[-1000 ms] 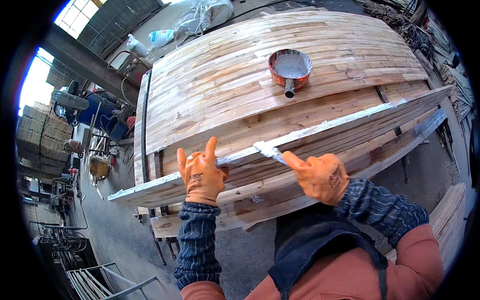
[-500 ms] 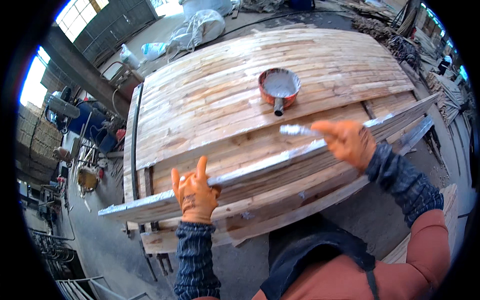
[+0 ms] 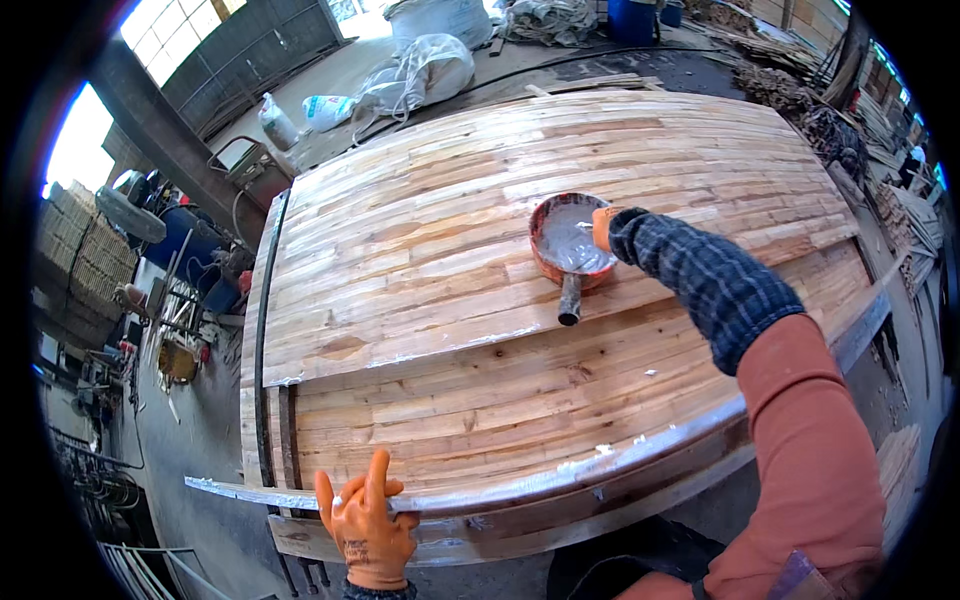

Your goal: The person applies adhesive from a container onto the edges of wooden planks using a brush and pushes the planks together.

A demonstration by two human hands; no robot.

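Note:
My left hand (image 3: 366, 525), in an orange glove, grips the near long wooden board (image 3: 470, 497) close to its left end. Its index finger and one other finger stick up over the board's edge, which is coated in white paste. My right hand (image 3: 602, 228), also gloved in orange, is at the right rim of a red-orange pan (image 3: 548, 262) of white paste. It holds a brush (image 3: 585, 226) that dips into the paste; the sleeve hides most of this hand. The pan's short dark handle (image 3: 570, 298) points toward me.
The pan stands on a wide panel of joined wood strips (image 3: 420, 250). Another strip panel (image 3: 480, 395) lies nearer me. A dark metal bar (image 3: 268, 320) runs along the left side. White sacks (image 3: 420, 75) lie behind, a steel column (image 3: 165, 140) rises at left, and scrap wood lies at right.
My right hand has moved with the brush from above the near board's edge, forward and left to the pan. My left hand stays on the board. The whole view has shifted.

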